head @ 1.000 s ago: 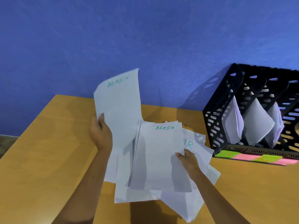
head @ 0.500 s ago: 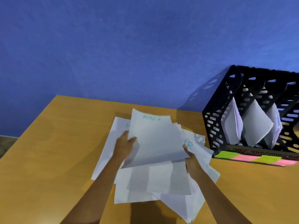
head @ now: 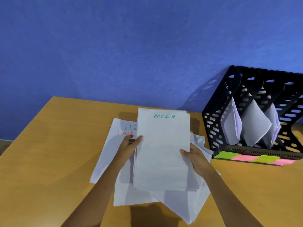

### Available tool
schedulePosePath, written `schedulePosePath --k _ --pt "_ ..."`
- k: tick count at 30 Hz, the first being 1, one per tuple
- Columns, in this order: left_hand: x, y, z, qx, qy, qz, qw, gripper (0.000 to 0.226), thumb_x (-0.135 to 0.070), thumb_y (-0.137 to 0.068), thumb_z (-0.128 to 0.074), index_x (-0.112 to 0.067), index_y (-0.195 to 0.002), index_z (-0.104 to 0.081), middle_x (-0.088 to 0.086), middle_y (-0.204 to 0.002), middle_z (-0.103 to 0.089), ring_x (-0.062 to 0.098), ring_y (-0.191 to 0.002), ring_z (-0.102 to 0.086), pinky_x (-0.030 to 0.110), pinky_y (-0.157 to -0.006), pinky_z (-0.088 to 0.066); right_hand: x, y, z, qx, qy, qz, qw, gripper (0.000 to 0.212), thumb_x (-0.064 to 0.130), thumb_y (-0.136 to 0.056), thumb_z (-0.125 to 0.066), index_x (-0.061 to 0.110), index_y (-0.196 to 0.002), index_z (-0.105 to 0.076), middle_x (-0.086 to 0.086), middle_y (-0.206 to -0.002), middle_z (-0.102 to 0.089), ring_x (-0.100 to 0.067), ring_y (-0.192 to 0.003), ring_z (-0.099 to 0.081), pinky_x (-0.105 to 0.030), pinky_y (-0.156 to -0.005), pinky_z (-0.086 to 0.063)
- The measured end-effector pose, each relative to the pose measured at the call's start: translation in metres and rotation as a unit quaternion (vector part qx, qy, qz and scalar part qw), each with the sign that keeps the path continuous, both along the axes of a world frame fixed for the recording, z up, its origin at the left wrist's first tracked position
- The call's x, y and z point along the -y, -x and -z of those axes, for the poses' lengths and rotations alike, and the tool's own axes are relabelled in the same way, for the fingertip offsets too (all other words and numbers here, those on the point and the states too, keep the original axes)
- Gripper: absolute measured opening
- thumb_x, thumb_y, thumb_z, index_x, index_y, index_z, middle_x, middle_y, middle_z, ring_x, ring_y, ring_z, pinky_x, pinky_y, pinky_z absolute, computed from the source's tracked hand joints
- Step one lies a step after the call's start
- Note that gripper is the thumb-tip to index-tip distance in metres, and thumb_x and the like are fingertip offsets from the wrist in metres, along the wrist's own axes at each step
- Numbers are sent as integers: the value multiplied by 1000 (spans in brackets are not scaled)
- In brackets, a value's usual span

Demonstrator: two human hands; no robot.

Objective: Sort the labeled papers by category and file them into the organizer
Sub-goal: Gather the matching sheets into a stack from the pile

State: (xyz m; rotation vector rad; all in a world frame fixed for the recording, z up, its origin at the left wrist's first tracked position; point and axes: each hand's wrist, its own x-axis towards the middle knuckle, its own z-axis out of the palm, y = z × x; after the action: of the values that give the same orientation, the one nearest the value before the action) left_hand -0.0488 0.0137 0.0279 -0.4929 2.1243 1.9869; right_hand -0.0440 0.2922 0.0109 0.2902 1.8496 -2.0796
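Note:
A stack of white sheets labelled ADMIN [head: 163, 145] is held above the loose papers on the table. My left hand [head: 130, 144] grips its left edge and my right hand [head: 193, 154] grips its right edge. Under it lie more white sheets, one marked HR [head: 129, 126] and one marked SPORTS [head: 127, 133], with others fanned out toward me [head: 180, 203]. The black organizer [head: 213, 122] stands at the right, several slots each holding white papers [head: 255, 123]. Green and pink sticky labels [head: 255, 158] line its front.
The wooden table [head: 49, 153] runs to a blue wall [head: 131, 46] behind. The table's left edge slants toward the lower left, with a strip of floor beyond it.
My left hand brought its ADMIN sheet down from upright and laid it on the ADMIN stack in my right hand. Both hands now square the stack, uncovering the HR and SPORTS sheets.

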Motion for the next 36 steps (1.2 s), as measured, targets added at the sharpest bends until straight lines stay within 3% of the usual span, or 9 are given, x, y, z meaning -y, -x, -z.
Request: schedulePosePath --k 1,3,5,7,10,16,20,25,36 --pt "0 -2 -8 19 -118 10 993 50 -38 -82 -70 -24 -128 -53 9 -125 -64 29 -117 -60 50 -102 -46 1 2 -8 -8 29 -12 999 38 2 -92 -55 14 -128 -56 0 -128 -64 -15 -118 -60 -26 -93 -52" --pt "-2 -1 -23 26 -197 10 980 69 -43 -72 -78 -29 -134 -49 2 -131 -61 25 -122 -56 51 -104 -44 7 7 -28 -20 52 -29 998 36 8 -92 -55 19 -126 -56 7 -124 -67 -8 -114 -62 -19 -87 -53" --pt "-9 2 -37 15 -181 29 983 70 -40 -71 -79 -28 -134 -51 -3 -134 -59 19 -125 -53 47 -109 -40 17 10 -53 -38 25 -21 999 31 16 -89 -61 27 -117 -61 13 -112 -71 -2 -103 -66 -13 -78 -53" --pt "-19 7 -51 -8 -145 60 988 47 -37 -78 -74 -27 -122 -61 -6 -125 -65 16 -120 -57 42 -108 -42 29 14 -73 -82 -39 19 996 25 21 -85 -69 30 -107 -64 11 -101 -75 -3 -91 -70 -13 -66 -54" --pt "-32 14 -67 -137 -68 5 988 12 -35 -81 -73 -37 -92 -71 -15 -100 -74 8 -102 -67 26 -90 -54 46 17 -99 -189 -131 102 968 18 19 -85 -69 29 -100 -65 9 -97 -71 -7 -88 -69 -22 -70 -56" --pt "-45 22 -89 -239 -97 -37 965 24 -46 -72 -76 -47 -94 -67 -30 -91 -71 -7 -91 -67 6 -65 -51 57 17 -125 -284 -76 173 940 22 18 -75 -79 36 -84 -69 14 -86 -74 -5 -85 -71 -15 -67 -56" --pt "-51 16 -81 -242 -86 -24 966 33 -49 -70 -77 -58 -98 -63 -32 -100 -69 -10 -95 -65 5 -70 -51 57 13 -115 -264 -62 155 950 25 18 -76 -79 40 -84 -71 20 -88 -74 0 -84 -70 -13 -65 -54" --pt "-56 5 -65 -181 -66 5 981 30 -41 -77 -75 -66 -86 -62 -40 -85 -66 -16 -85 -62 0 -58 -46 57 8 -88 -181 -68 193 962 20 23 -75 -79 35 -81 -64 23 -75 -72 12 -73 -66 -7 -55 -50" --pt "-64 9 -62 -205 -43 -14 978 39 -34 -80 -73 -70 -82 -59 -45 -78 -63 -24 -77 -59 -3 -54 -43 55 10 -76 -173 -77 237 953 18 26 -77 -78 35 -85 -64 21 -78 -73 7 -76 -68 -6 -56 -51"
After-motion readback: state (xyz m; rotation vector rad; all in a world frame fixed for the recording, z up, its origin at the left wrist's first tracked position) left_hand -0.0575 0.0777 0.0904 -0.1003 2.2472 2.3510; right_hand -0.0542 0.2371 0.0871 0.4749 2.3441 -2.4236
